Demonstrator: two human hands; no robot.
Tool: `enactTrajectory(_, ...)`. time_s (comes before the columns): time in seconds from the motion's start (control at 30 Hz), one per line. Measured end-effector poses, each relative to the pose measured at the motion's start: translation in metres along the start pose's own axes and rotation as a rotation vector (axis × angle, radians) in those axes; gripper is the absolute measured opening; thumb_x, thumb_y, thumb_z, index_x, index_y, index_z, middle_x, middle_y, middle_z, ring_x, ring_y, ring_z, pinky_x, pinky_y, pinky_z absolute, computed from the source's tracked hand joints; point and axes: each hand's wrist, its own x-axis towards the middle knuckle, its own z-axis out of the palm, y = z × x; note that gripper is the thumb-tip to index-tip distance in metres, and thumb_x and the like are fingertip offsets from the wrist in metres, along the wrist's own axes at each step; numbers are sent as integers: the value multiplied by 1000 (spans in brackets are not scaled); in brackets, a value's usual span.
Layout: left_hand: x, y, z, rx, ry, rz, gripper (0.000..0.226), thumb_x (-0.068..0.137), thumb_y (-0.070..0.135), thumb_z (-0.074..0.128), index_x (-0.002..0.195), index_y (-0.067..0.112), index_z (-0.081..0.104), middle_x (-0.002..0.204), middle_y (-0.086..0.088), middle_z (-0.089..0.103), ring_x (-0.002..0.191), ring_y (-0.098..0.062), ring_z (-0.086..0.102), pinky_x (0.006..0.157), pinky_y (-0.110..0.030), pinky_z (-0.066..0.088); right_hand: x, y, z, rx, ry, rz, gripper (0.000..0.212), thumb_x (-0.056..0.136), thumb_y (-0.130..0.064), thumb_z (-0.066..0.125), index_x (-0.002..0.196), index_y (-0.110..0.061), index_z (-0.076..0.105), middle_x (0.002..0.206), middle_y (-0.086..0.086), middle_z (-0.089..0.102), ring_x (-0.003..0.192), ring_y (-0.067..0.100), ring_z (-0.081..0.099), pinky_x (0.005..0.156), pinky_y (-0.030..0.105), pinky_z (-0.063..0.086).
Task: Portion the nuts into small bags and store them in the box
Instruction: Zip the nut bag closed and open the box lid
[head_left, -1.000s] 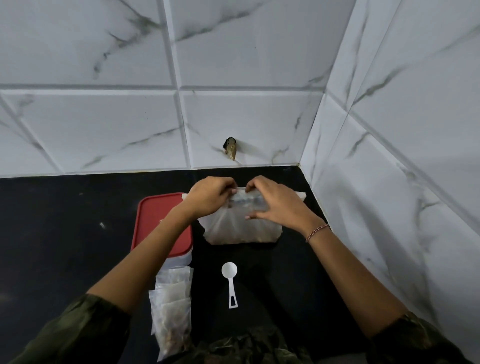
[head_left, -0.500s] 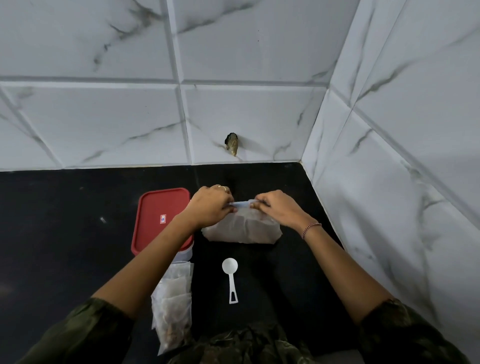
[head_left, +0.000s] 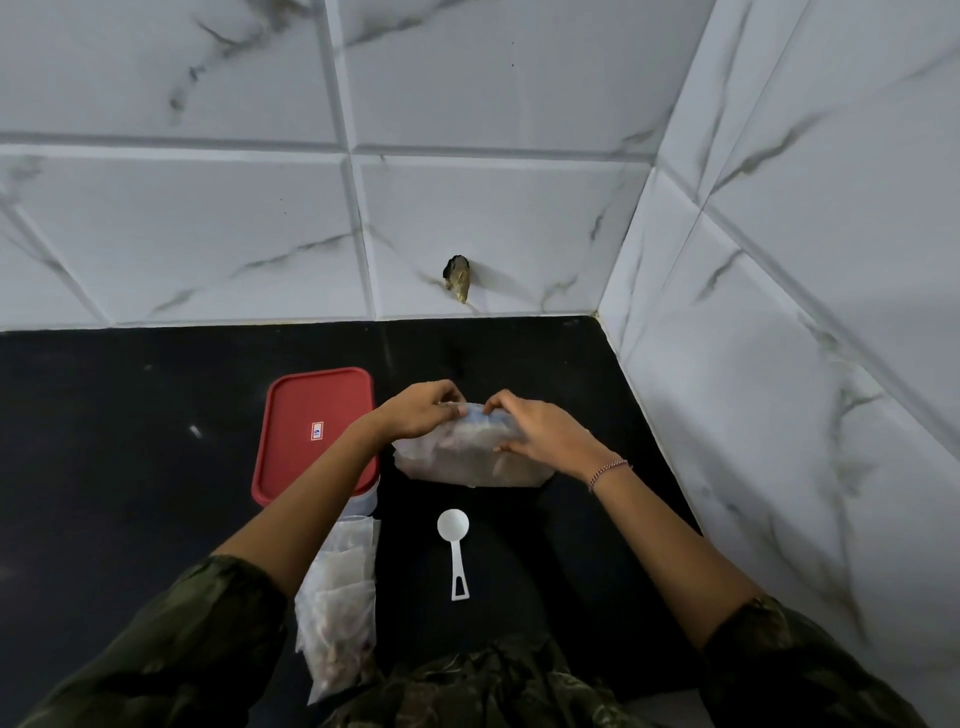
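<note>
Left hand: the left hand (head_left: 420, 411) is curled, knuckles up, its fingertips pinching the left end of the top edge of the large bag (head_left: 467, 470).
Right hand: the right hand (head_left: 545, 435) is curled over the right end of the same edge, with the fingers (head_left: 496, 406) on the far side and the thumb low on the near face.
Between the hands: the fingertips of both hands nearly meet over a pale blue zip strip (head_left: 475, 414); I cannot tell whether it is sealed.
Large bag: clear plastic, base resting on the black counter (head_left: 130, 467), top held up; brownish nuts (head_left: 447, 465) show dimly through its lower part.
In the way: the hands cover most of the bag's top edge, and the left forearm crosses the box and the small bags.
Box: a white box (head_left: 366, 501) with its red lid (head_left: 311, 415) on stands just left of the large bag.
Small bags: a pile of clear small bags (head_left: 340, 597) with brownish contents lies right at the box's near side, partly under the left forearm.
Scoop: a white scoop (head_left: 454, 545) lies flat on the near side of the large bag and apart from it, bowl toward the bag.
Wrist: a beaded bracelet (head_left: 608, 470) circles the right wrist.
Wall: white marbled wall (head_left: 208, 234) tiles meet in a corner at the right; a small dark ragged spot (head_left: 457, 278) sits low on the back wall.
</note>
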Motion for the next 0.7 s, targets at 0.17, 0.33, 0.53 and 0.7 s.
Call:
enactTrajectory(0.17,4,-1,5,142,57,-3,25,99,32,48,109,14,61,104,-2,62,101,-21,59,82,-28,44,7,13,16,160,-25,79,23,91,-29,59,112,-21,62,105,1,66,95,13,63,85,29,50)
enactTrajectory(0.33,-8,1,18,698,59,134,47,82,63,55,111,28,66,116,4,55,113,-16,48,96,-42,38,13,22,31,228,-100,194,23,94,-28,53,109,-16,66,100,-2,64,91,11,59,81,26,46)
enactTrajectory(0.53,0,-7,35,734,-4,61,35,98,38,41,108,16,66,114,-2,60,116,-19,50,109,-46,24,13,17,41,67,18,138,31,94,-37,53,107,-13,66,104,-1,48,95,11,47,84,29,43)
enactTrajectory(0.7,9,-12,37,656,-40,-1,40,103,33,32,110,12,65,111,-5,66,113,-21,56,115,-51,11,-13,20,53,-206,193,-114,50,92,-53,45,129,-19,47,121,0,52,110,13,48,97,32,37)
